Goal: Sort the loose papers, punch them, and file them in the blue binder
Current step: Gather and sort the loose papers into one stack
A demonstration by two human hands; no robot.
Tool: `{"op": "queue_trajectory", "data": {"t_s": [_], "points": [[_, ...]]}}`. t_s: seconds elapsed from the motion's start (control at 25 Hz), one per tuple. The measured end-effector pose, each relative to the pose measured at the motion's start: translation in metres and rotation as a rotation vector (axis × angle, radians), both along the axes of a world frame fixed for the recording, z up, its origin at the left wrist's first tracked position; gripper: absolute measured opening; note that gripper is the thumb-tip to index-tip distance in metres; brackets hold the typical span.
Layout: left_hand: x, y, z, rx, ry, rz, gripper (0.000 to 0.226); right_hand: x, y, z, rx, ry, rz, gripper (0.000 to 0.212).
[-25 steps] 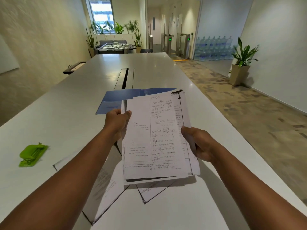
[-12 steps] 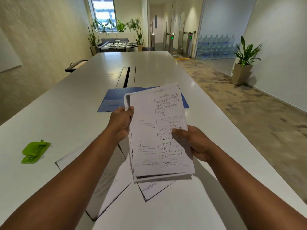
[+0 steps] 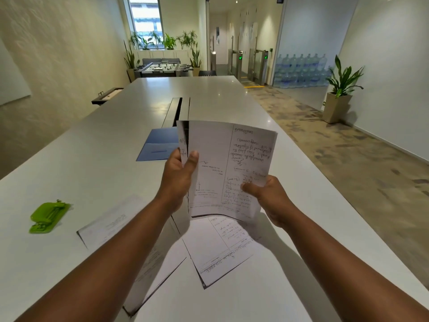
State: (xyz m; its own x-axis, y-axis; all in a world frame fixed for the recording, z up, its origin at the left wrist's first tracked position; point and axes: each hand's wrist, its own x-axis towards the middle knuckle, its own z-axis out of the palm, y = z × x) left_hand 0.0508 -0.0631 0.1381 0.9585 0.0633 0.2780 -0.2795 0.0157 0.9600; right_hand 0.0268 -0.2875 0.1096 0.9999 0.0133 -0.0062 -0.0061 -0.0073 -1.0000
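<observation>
The stack of papers point(image 3: 228, 168) is held up off the surface point(image 3: 97, 159), tilted toward the person, its long axis running away from them toward the blue binder point(image 3: 160, 144), which lies open and flat just beyond it. The left hand point(image 3: 180, 180) pinches the stack's left edge, thumb on the front sheet and fingers behind; the right hand point(image 3: 269, 197) grips the lower right edge the same way. Both forearms reach forward, level, the hands about equally near. More loose sheets point(image 3: 218, 249) lie scattered on the surface beneath the arms. The green hole punch point(image 3: 47, 217) sits well off to the left, nearer the left hand. I'd judge sorting unfinished, punching not yet begun.
</observation>
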Motion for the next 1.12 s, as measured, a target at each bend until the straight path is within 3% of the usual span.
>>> {"op": "queue_trajectory", "data": {"t_s": [0.2, 0.6, 0.88, 1.12], "points": [[0.006, 0.004, -0.005, -0.019, -0.04, -0.016, 0.024, 0.008, -0.001, 0.003, -0.019, -0.026, -0.017, 0.023], [0.0, 0.006, -0.034, 0.003, 0.105, -0.024, 0.019, 0.008, 0.003, -0.016, -0.071, 0.034, -0.017, 0.026], [0.003, 0.009, -0.037, 0.003, 0.185, -0.002, 0.026, 0.007, 0.007, -0.01, -0.06, -0.069, -0.116, 0.015], [0.008, 0.028, -0.054, 0.245, 0.447, -0.091, 0.026, 0.013, -0.001, -0.018, -0.288, 0.109, -0.089, 0.019]]}}
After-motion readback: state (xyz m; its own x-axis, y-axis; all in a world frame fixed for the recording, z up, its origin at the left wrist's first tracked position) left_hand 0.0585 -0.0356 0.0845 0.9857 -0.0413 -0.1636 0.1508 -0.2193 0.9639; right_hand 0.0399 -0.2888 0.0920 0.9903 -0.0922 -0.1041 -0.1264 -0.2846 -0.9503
